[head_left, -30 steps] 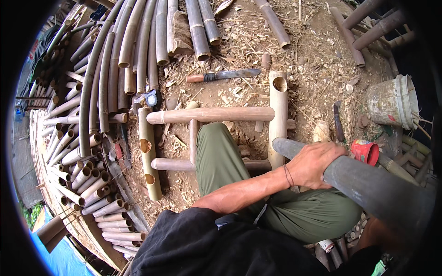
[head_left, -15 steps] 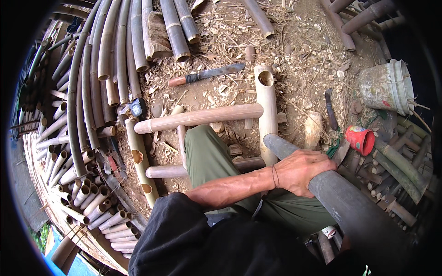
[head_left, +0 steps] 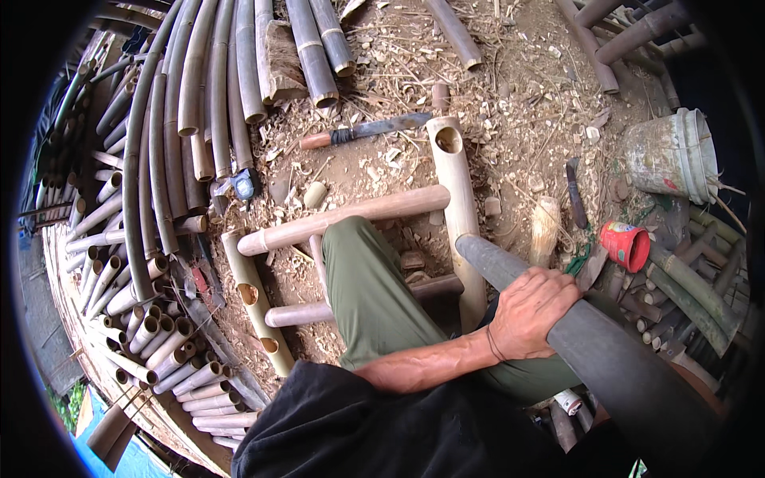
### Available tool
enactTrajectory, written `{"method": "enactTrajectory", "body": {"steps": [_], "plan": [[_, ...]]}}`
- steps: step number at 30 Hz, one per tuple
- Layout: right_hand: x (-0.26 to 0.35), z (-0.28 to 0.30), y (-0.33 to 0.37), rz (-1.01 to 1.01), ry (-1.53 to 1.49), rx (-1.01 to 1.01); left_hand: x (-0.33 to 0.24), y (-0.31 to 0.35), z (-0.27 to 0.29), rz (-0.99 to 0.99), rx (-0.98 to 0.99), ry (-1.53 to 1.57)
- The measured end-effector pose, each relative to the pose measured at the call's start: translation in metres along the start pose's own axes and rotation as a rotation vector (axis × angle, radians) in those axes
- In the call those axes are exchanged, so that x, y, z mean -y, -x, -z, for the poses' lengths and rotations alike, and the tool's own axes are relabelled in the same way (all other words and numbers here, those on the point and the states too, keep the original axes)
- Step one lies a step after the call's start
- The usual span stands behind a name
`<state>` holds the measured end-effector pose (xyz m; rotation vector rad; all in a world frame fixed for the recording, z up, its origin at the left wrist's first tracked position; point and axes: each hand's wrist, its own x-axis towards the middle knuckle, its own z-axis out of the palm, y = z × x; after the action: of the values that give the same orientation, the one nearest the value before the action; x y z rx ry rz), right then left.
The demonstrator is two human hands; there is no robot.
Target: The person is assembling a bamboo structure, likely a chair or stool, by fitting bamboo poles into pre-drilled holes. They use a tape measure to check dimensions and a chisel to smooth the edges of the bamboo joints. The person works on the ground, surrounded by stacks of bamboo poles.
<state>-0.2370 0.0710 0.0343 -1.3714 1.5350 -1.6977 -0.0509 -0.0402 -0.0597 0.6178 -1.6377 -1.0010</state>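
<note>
My left hand [head_left: 535, 313] is closed over a thick dark grey pole [head_left: 602, 350], which runs from the lower right toward the middle. The pole's far end meets the pale right upright of a bamboo frame [head_left: 454, 187]; whether it sits in a hole there I cannot tell. Two crossbars, the far one [head_left: 351, 217] and the near one [head_left: 299, 315], join this upright to the left upright [head_left: 253, 295], which has cut holes. My bent knee [head_left: 362, 271] lies over the frame. Some skin of my right arm [head_left: 700, 384] shows beside the pole; its fingers are hidden.
Beyond the frame lies a long knife [head_left: 374, 127] on ground strewn with chips. To the right are a second blade [head_left: 574, 191], a red cup [head_left: 625, 245] and a dirty white bucket [head_left: 673, 155]. Long bamboo poles [head_left: 195, 80] and stacked cut pieces [head_left: 171, 350] fill the left.
The bamboo frame has shifted and turned slightly, its left side coming nearer to me. My left hand has moved a little nearer along with the pole, keeping its grip.
</note>
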Motion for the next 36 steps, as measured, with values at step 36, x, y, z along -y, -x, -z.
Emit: {"method": "enactTrajectory", "body": {"steps": [36], "plan": [[-0.38,0.124,-0.118,-0.47,1.026,0.159,0.034,0.016,0.016,0.131,0.162,0.195]]}}
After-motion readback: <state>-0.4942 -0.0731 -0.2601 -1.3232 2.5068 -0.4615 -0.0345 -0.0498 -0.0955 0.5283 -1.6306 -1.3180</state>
